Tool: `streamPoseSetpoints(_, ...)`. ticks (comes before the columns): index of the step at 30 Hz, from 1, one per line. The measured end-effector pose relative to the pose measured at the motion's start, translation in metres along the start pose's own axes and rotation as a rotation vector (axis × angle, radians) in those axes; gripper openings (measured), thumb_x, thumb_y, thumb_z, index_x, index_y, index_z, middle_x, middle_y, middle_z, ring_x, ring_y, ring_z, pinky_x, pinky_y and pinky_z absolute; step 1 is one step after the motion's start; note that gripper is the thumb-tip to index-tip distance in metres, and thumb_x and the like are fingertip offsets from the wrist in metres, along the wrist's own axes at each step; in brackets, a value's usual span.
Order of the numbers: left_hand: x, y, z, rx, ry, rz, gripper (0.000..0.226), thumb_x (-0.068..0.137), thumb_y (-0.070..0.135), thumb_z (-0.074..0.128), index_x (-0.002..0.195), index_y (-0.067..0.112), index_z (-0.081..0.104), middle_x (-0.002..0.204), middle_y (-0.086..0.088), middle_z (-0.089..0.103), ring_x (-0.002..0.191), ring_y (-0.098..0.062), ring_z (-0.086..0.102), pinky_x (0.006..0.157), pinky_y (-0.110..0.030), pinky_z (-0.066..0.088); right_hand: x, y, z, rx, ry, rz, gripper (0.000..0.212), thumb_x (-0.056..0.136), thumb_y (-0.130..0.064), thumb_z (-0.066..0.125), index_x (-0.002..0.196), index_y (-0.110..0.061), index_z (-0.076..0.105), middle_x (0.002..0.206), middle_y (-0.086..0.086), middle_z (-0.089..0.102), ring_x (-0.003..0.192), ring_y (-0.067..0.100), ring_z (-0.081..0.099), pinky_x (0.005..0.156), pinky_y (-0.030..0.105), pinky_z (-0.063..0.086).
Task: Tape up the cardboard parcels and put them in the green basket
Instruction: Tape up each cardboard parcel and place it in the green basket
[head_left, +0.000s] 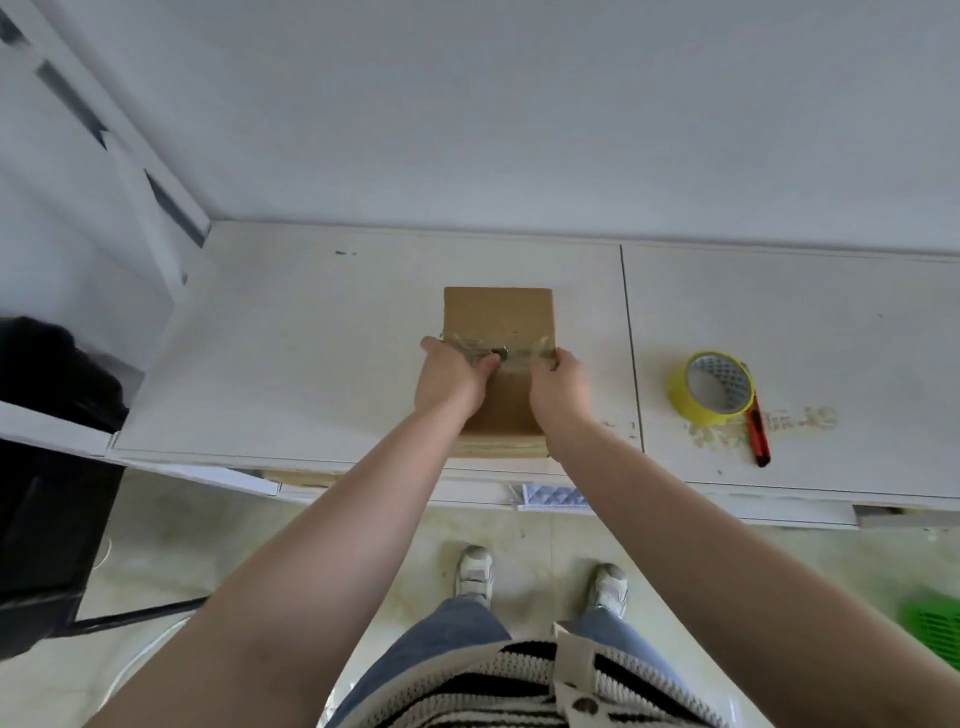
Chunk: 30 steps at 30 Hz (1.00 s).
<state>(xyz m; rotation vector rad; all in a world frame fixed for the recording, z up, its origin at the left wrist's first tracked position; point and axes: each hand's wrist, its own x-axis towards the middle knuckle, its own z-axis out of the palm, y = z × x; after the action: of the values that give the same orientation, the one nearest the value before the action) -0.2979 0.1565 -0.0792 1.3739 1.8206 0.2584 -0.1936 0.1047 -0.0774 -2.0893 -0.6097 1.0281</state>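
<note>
Head view: one cardboard parcel lies at centre frame on the white counter. A strip of clear tape already crosses its top. My left hand and right hand, fingers curled, press the strip's two ends down at the parcel's side edges. The tape roll and cutter sit right of centre. The green basket, at the lower right edge, has received nothing that I can see. I judge sealing nearly finished; the transfer remains.
</note>
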Motion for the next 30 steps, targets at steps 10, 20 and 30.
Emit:
streamPoseSetpoints(10, 0.008, -0.009, 0.009, 0.076, 0.089, 0.074, 0.069, 0.089, 0.059, 0.058, 0.125, 0.007, 0.029, 0.112, -0.016, 0.065, 0.099, -0.036, 0.064, 0.067, -0.036, 0.039, 0.005, -0.009, 0.015, -0.067, 0.059, 0.130, 0.039, 0.095, -0.030, 0.046, 0.128, -0.009, 0.051, 0.125, 0.015, 0.056, 0.119, 0.034, 0.050, 0.100, 0.051, 0.045)
streamPoseSetpoints(20, -0.001, -0.005, 0.009, 0.371, 0.153, 0.199, 0.093, 0.094, 0.064, 0.037, 0.154, 0.008, -0.006, 0.162, -0.022, 0.004, 0.149, -0.037, 0.012, 0.117, -0.055, 0.016, 0.013, 0.013, -0.020, 0.149, -0.097, 0.061, 0.023, 0.101, -0.032, 0.049, 0.121, -0.020, 0.050, 0.134, 0.009, 0.052, 0.111, 0.024, 0.056, 0.086, 0.038, 0.050)
streamPoseSetpoints(30, 0.007, 0.019, 0.041, 0.702, 0.185, 0.554, 0.077, 0.102, 0.051, 0.019, 0.153, 0.004, -0.015, 0.161, -0.012, -0.023, 0.149, -0.026, -0.018, 0.120, -0.051, -0.008, 0.010, 0.019, -0.012, 0.054, -0.158, -0.035, 0.040, 0.106, -0.025, 0.029, 0.106, 0.000, 0.061, 0.092, 0.013, 0.062, 0.083, 0.021, 0.053, 0.076, 0.032, 0.041)
